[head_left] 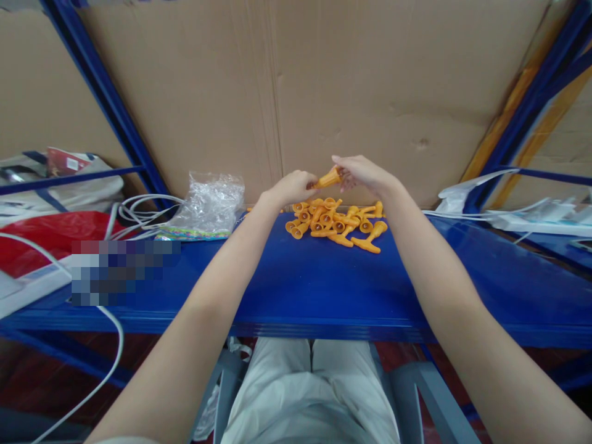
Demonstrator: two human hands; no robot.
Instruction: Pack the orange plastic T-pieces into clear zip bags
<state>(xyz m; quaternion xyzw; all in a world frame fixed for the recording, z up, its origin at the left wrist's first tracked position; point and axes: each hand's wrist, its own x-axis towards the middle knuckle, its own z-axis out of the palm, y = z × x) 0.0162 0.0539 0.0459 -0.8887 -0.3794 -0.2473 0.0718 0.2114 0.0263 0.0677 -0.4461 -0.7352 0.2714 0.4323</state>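
Between both hands, above a pile, I hold one orange plastic piece shaped like a T-handle with a flared cup end. My left hand is closed on its narrow end, at the left. At the right, the fingers of my right hand are closed around its wider end. Below lies a heap of similar orange T-handled pieces on the blue shelf. Several turn their hollow cup ends toward me, with something small and shiny inside. One piece lies at the heap's front right.
A clear plastic bag and coiled white cables lie to the left, near a red bag. A power strip sits at the right. Cardboard backs the shelf, between blue metal posts.
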